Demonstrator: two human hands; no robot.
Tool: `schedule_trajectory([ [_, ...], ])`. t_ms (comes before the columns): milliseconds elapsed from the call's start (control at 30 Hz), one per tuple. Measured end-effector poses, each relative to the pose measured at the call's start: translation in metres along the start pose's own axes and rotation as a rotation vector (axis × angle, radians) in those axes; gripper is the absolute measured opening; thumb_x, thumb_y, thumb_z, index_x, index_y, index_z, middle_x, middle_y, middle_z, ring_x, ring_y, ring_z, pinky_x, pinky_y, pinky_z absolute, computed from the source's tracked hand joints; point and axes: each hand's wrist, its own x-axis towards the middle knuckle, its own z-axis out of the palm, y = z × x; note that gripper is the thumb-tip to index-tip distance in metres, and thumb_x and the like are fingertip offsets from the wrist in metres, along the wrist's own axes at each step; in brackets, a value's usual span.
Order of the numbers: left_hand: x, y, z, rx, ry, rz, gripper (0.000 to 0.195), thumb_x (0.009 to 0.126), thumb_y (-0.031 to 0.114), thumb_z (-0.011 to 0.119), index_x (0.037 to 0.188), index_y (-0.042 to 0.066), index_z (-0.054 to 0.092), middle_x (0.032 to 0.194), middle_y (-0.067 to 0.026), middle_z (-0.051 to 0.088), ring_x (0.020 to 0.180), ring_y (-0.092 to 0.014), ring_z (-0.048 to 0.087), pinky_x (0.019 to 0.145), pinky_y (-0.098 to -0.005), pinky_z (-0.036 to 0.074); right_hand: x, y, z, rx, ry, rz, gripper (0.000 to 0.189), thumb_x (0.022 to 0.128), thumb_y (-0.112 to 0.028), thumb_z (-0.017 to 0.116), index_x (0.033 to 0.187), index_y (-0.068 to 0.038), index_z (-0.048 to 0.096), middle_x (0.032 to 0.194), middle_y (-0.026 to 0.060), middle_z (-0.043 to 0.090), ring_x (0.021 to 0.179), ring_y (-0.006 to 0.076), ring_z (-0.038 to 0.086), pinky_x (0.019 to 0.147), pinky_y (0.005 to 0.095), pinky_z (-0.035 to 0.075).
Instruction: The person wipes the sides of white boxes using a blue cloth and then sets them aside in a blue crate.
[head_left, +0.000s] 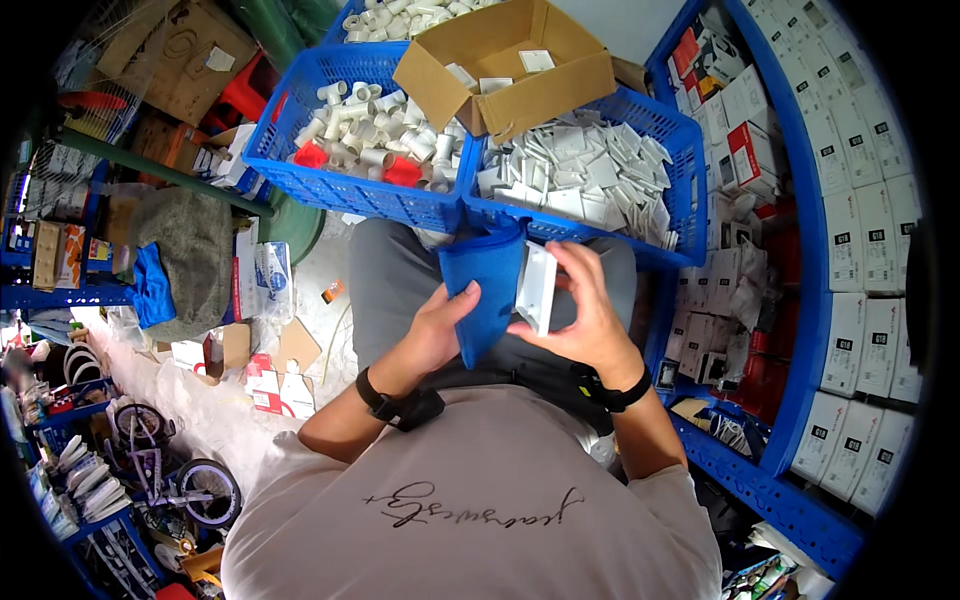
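My left hand (442, 322) grips a blue cloth (484, 289), its thumb lying on the near face. Just right of the cloth, my right hand (581, 307) holds a square white plastic plate (538, 289) on edge between thumb and fingers. The plate's left side is close to the cloth; whether they touch I cannot tell. Both are above my lap. Beyond them, a blue plastic crate (581, 219) holds many similar white plates. An open cardboard box (547, 101) rests across the crate rims with several white plates inside.
Left of that crate, another blue crate (352, 180) contains white pipe fittings and red pieces. Blue shelving (806, 300) with white boxes (847, 345) stands at the right. A green pole (165, 172) crosses at the left, above a grey cloth-covered thing. Cardboard pieces and a small bicycle (161, 472) are at lower left.
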Motion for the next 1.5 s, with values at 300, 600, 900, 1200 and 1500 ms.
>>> schedule_trajectory([
  [300, 0.003, 0.000, 0.001, -0.030, -0.044, -0.021, 0.047, 0.098, 0.028, 0.043, 0.137, 0.003, 0.034, 0.128, -0.0109, 0.050, 0.115, -0.022, 0.053, 0.096, -0.0378, 0.044, 0.007, -0.004, 0.007, -0.166, -0.084, -0.061, 0.078, 0.057, -0.017, 0.085, 0.125, -0.004, 0.050, 0.129, 0.0137, 0.049, 0.120, 0.0335, 0.046, 0.099, 0.0412, 0.038],
  [600, 0.001, 0.002, 0.002, -0.106, -0.035, 0.028, 0.046, 0.097, 0.025, 0.043, 0.136, 0.000, 0.034, 0.130, -0.0130, 0.049, 0.117, -0.025, 0.051, 0.098, -0.0395, 0.042, 0.008, -0.006, 0.000, -0.215, 0.059, 0.042, 0.076, 0.055, -0.016, 0.083, 0.122, -0.002, 0.050, 0.123, 0.0162, 0.048, 0.109, 0.0341, 0.051, 0.093, 0.0405, 0.043],
  [900, 0.003, -0.002, -0.003, 0.707, -0.104, 0.377, 0.045, 0.099, 0.017, 0.040, 0.138, -0.004, 0.032, 0.139, -0.0126, 0.040, 0.130, -0.021, 0.037, 0.108, -0.0331, 0.027, 0.014, -0.003, 0.008, -0.333, 0.120, 0.001, 0.068, 0.052, -0.016, 0.081, 0.110, -0.005, 0.047, 0.112, 0.0174, 0.054, 0.105, 0.0368, 0.052, 0.090, 0.0427, 0.043],
  [1200, -0.008, 0.017, -0.012, 0.050, 0.213, 0.098, 0.037, 0.096, 0.024, 0.047, 0.125, 0.000, 0.046, 0.115, -0.0109, 0.059, 0.105, -0.022, 0.059, 0.093, -0.0349, 0.046, 0.014, 0.004, 0.001, -0.208, 0.129, 0.044, 0.062, 0.052, -0.015, 0.083, 0.099, -0.006, 0.043, 0.115, 0.0194, 0.051, 0.105, 0.0360, 0.051, 0.091, 0.0405, 0.041],
  [1500, 0.012, -0.003, -0.018, 0.130, 0.146, -0.120, 0.038, 0.095, 0.029, 0.051, 0.120, 0.000, 0.052, 0.111, -0.0076, 0.060, 0.095, -0.015, 0.060, 0.080, -0.0304, 0.051, 0.021, -0.019, 0.004, -0.325, -0.176, -0.120, 0.048, 0.062, -0.023, 0.079, 0.101, -0.005, 0.056, 0.119, 0.0153, 0.050, 0.107, 0.0359, 0.049, 0.091, 0.0437, 0.040],
])
